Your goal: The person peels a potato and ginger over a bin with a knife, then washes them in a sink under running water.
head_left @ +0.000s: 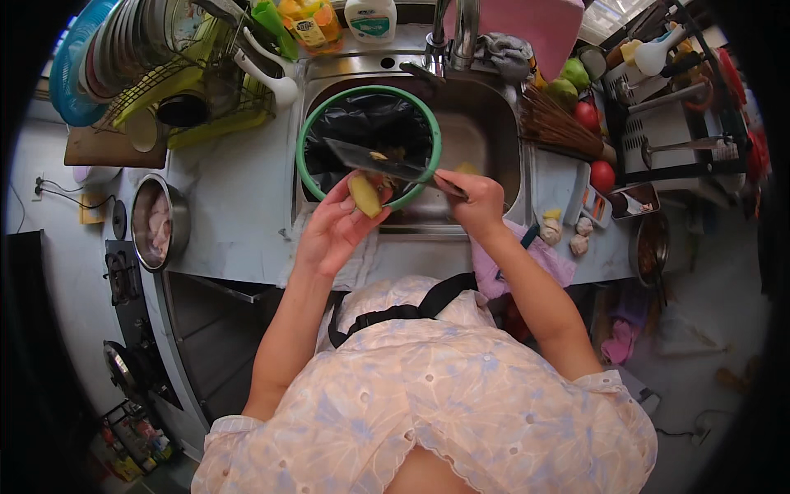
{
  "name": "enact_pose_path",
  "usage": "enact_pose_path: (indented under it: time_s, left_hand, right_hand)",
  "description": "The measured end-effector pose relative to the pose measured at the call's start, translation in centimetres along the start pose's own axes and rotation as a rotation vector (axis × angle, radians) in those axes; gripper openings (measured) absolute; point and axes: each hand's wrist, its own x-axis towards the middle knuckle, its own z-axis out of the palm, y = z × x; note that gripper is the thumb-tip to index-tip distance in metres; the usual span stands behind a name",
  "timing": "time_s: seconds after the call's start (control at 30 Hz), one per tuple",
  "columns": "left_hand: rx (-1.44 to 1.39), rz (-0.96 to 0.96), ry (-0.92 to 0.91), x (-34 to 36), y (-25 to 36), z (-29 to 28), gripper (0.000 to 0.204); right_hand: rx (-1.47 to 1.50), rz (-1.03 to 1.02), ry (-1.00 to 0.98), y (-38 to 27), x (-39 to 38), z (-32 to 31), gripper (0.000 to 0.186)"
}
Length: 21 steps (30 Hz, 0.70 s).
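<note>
My left hand grips a yellowish piece of ginger with pale, bared flesh at the near edge of a green-rimmed bin. A black bag lines the bin, which stands in the sink; dark scraps show inside. My right hand is closed around the handle of a kitchen knife. Its broad dark blade reaches leftward over the bin, just beyond the ginger, and a small peeling sticks to it. From this angle I cannot tell whether the blade touches the ginger.
The steel sink has a faucet behind it. Left are a dish rack with plates and a steel bowl of raw meat. Right are garlic bulbs, an orange-and-white grater, tomatoes and a pink cloth.
</note>
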Motion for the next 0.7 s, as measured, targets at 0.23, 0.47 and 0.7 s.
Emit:
enact_pose_path:
  time_s: [0.23,0.47,0.7]
  left_hand:
    - [-0.106,0.093,-0.025,1.8,-2.7,-4.2,0.046]
    - [-0.055,0.027,0.035,1.8,-3.6,-3.9,0.046]
    - [-0.152,-0.021,0.037,1.0,-3.2,-3.8,0.045]
  right_hand:
    - [0.014,-0.274,0.02,-6.4,0.4,-1.3,0.023]
    - [0.069,-0.378,-0.01,-8.4,0.0,-1.3,0.032]
    - [0.058,-0.393,0.001,-8.4,0.2,-1.4,0.031]
